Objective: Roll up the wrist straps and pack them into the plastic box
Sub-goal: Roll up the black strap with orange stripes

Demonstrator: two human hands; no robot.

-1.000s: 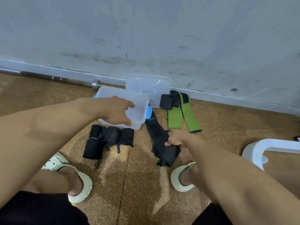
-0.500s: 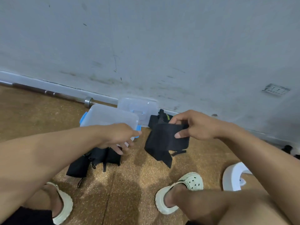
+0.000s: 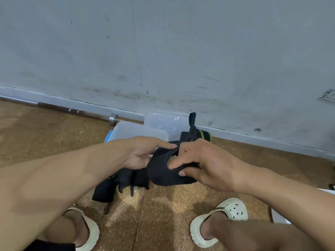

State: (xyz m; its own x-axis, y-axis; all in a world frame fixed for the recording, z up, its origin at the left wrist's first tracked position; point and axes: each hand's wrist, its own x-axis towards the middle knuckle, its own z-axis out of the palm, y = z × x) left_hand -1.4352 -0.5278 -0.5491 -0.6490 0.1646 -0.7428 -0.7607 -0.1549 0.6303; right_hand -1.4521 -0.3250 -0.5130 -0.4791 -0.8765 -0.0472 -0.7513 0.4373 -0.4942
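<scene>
Above the cork floor, both hands meet on one black wrist strap, lifted clear. Right hand grips it, thumb underneath, fingers curled over the top. Left hand pinches its far edge. Plastic box just behind; rolled straps lie below.

We see the plastic box only partly, our left hand covering its near wall; the barbell runs off the left edge; our fingers hide much of the black strap.
</scene>
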